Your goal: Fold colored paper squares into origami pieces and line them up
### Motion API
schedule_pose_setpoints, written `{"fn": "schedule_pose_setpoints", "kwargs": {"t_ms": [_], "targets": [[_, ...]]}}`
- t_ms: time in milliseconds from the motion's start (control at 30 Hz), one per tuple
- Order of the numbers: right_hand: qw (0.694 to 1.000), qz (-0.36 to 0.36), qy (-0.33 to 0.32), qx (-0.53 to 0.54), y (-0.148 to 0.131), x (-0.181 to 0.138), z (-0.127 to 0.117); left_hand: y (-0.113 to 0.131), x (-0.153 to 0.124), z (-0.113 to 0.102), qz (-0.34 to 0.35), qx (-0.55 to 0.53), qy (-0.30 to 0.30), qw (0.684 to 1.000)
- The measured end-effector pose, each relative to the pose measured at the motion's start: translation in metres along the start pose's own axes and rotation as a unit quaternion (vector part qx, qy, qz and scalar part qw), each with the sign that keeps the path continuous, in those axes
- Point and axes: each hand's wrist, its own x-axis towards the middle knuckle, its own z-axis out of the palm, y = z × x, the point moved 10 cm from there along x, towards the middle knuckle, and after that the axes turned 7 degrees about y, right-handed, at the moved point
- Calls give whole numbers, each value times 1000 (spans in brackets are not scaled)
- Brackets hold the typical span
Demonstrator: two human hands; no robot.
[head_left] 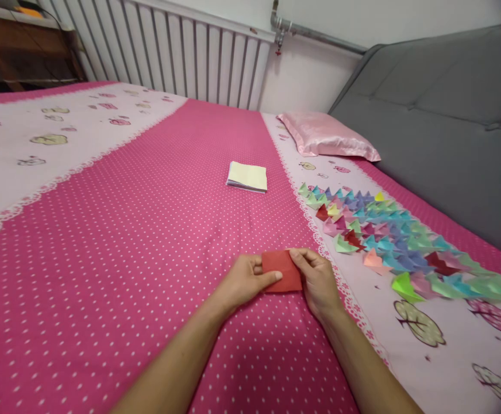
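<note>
A red sheet of paper (282, 273), roughly rectangular, is held between both hands above the pink dotted bedsheet. My left hand (245, 280) grips its left side, thumb on the front face and fingers behind. At the upper right corner, my right hand (317, 279) pinches the sheet between thumb and fingers. Farther off lies a stack of paper sheets (247, 176) with a pale yellow one on top. To the right, many small folded paper boats (390, 230) in green, blue, purple, pink and red stand in rows.
A pink satin pillow (326, 135) rests by the grey padded headboard (440, 103) on the right. Behind the bed are a white radiator (181, 52) and a metal pipe (319, 33). A wooden desk (26, 46) stands at the far left.
</note>
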Motion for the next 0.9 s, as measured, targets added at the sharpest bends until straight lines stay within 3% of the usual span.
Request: {"fn": "schedule_pose_setpoints", "kwargs": {"t_ms": [133, 400, 633, 900], "targets": [[1000, -9, 8, 5, -2, 0, -2, -8, -2, -1, -29, 78, -5, 996], [1000, -8, 15, 0, -1, 0, -2, -15, 1, -4, -46, 60, -10, 997], [994, 25, -100, -33, 2, -9, 23, -4, 0, -11, -20, 3, 39, 999], [997, 23, -70, -29, 4, -5, 16, -4, -1, -12, -27, 13, 45, 999]]}}
